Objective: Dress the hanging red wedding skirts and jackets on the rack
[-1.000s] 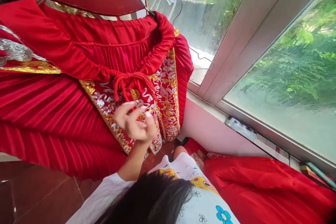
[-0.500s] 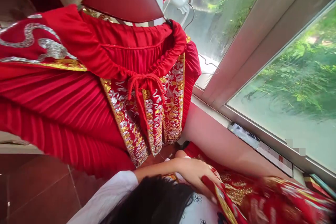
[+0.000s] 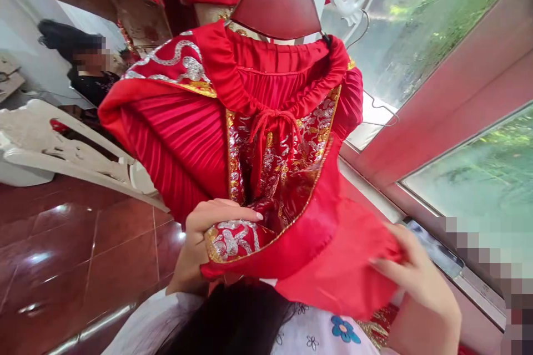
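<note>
A red pleated costume with silver and gold embroidery hangs in front of me on a dark red hanger, a red cord bow at its gathered neck. Across its lower front I hold an embroidered red cloth panel with a plain red backing. My left hand is closed on the panel's embroidered corner, thumb on top. At the right, my right hand pinches the edge of the plain red backing, slightly blurred. Whether the panel is joined to the hanging costume, I cannot tell.
A white folding chair stands at the left on the red tiled floor, with a person beyond it. A phone lies on the window ledge at the right. Wire hangers hang by the window.
My left hand has moved from low right to the left and grips the panel's corner. The panel is now raised and spread before the costume. My right hand now shows. The view has turned left.
</note>
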Demonstrator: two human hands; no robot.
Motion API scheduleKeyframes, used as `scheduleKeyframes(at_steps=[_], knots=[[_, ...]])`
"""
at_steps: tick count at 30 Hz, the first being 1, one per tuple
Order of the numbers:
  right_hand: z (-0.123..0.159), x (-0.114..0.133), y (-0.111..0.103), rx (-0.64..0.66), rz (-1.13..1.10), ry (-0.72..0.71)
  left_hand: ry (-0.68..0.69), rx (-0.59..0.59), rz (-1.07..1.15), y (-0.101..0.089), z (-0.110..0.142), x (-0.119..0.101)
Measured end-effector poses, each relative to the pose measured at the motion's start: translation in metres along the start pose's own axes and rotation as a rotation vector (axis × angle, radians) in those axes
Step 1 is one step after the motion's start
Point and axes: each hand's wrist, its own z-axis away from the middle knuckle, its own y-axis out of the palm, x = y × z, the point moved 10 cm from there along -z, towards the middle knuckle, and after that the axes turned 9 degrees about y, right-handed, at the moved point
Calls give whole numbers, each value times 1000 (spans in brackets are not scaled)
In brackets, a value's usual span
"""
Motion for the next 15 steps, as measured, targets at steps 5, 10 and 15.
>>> scheduleKeyframes(at_steps=[5,10,15], knots=[[-15,65,-8,-295,-64,-301,47,125,-215,9,-6,-15],[-8,172,38,114,-188,-1086,190,266,-390,15,-15,-33],[-63,208,62,176,-179,-895,-78,-6,-668,-52,11,-22]])
